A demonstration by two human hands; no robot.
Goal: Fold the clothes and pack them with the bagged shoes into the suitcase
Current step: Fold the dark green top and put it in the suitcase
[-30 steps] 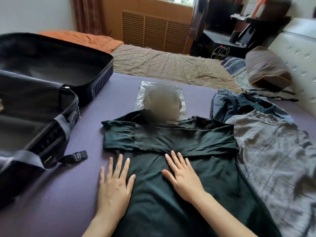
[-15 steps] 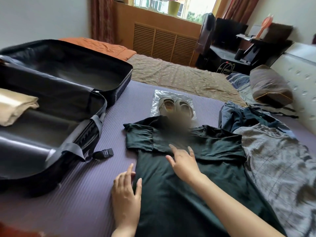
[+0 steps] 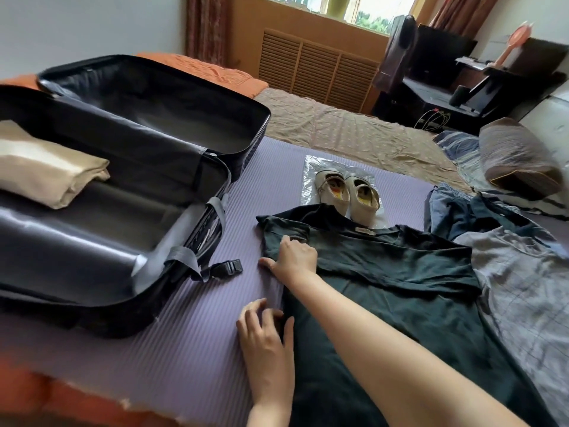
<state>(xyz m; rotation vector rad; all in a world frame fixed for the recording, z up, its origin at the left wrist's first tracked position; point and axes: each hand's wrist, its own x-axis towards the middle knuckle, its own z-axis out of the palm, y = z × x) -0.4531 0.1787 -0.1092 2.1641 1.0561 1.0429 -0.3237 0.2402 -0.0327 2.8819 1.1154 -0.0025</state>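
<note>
A dark green T-shirt (image 3: 400, 272) lies flat on the purple mat (image 3: 191, 349), collar away from me. My right hand (image 3: 294, 260) reaches across to the shirt's left sleeve and grips the cloth at its edge. My left hand (image 3: 266, 334) pinches the shirt's left side edge lower down. A pair of beige shoes (image 3: 346, 192) sits on a clear plastic bag just beyond the collar. The black suitcase (image 3: 92, 241) lies open on the left, with a folded beige garment (image 3: 46, 171) inside it.
A grey checked garment (image 3: 523, 288) and a blue denim piece (image 3: 462, 211) lie to the right of the shirt. The suitcase's strap buckle (image 3: 229, 266) lies on the mat near my right hand. A pillow (image 3: 517, 155) rests at the far right.
Both hands left the shirt's front, where they lay flat, and moved to its left edge, now gripping the cloth. My view swung left, bringing the suitcase's inside into sight.
</note>
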